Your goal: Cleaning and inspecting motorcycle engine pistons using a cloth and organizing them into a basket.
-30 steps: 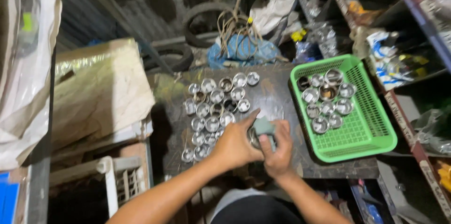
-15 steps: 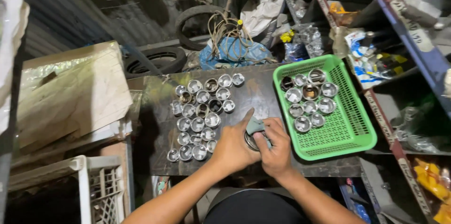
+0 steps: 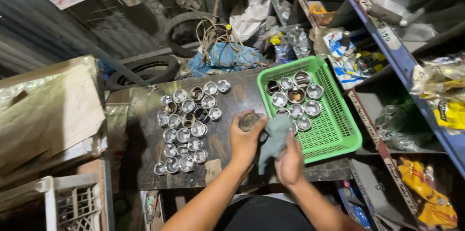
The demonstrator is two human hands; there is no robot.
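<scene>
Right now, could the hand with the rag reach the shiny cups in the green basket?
Probably yes. The right hand holding the grey rag sits right beside the green basket, and the metal cups lie uncovered in its open top. Nothing stands between them, though the hand is busy with the rag.

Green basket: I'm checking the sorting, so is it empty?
No, the green basket holds several shiny metal cups in its far half.
</scene>
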